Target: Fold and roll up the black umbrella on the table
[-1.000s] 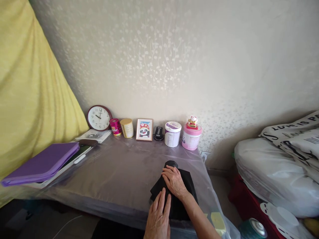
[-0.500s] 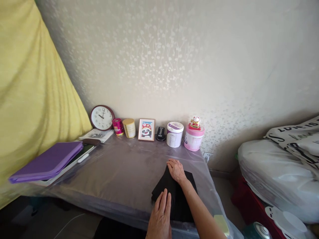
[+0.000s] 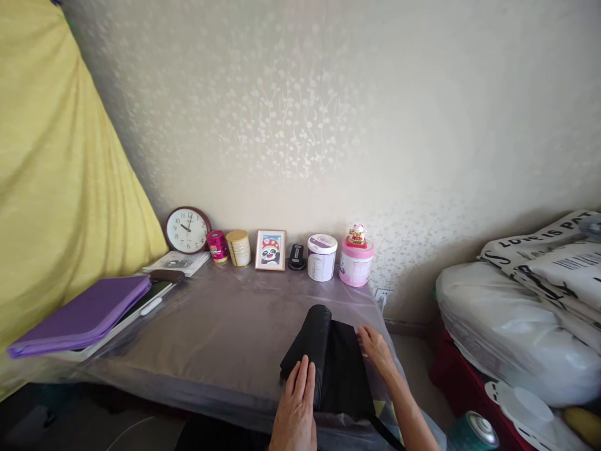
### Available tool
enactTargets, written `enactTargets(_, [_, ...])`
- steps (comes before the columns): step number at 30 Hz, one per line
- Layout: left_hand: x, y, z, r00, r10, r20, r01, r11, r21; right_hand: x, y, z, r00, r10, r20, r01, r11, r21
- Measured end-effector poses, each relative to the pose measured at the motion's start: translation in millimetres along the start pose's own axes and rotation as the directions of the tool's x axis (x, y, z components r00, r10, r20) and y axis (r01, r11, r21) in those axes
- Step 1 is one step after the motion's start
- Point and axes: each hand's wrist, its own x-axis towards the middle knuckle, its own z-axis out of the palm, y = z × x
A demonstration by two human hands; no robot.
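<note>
A black folded piece of fabric (image 3: pixel 345 369) lies near the front right of the plastic-covered table (image 3: pixel 225 338). Its left part forms a raised, rounded fold, while the right part is flat. A black strap trails off its lower right corner. My left hand (image 3: pixel 298 401) rests on the lower left of the fold, fingers stretched out side by side. At the fabric's upper right edge, my right hand (image 3: pixel 374 346) has its fingers curled and pinching the edge; the fingertips are partly hidden.
Along the wall stand a clock (image 3: pixel 186 230), a pink can (image 3: pixel 216 246), a yellow tin (image 3: pixel 239 248), a picture frame (image 3: pixel 270 250) and two tubs (image 3: pixel 322 258). A purple folder (image 3: pixel 84 313) lies left. Right of the table are a spray can (image 3: pixel 474 431) and white bags (image 3: pixel 511 332).
My right hand has left the top of the fold and moved right and down to the fabric's right edge, uncovering the fold. My left hand stays on it. The view has shifted slightly.
</note>
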Motion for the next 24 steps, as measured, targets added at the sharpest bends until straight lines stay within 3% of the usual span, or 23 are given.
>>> enactTargets(4, [-0.4,2.1,-2.8,1.000,0.013,-0.028,-0.013,1.000,-0.006,-21.5,-4.0,-2.2,0.996,0.031,0.084,-0.041,0.991,0.129])
enactTargets(10, [-1.1,5.1,-8.5,1.000,0.019,-0.020,-0.019,1.000,0.011,-36.1,-17.9,-0.3,1.000,-0.011,0.021,0.008,0.988,0.151])
enactTargets(24, [-2.4,4.0,-2.6,1.000,-0.012,-0.017,0.013,0.999,0.033,-31.4,-20.9,16.2,0.992,-0.123,-0.037,0.120,0.991,-0.065])
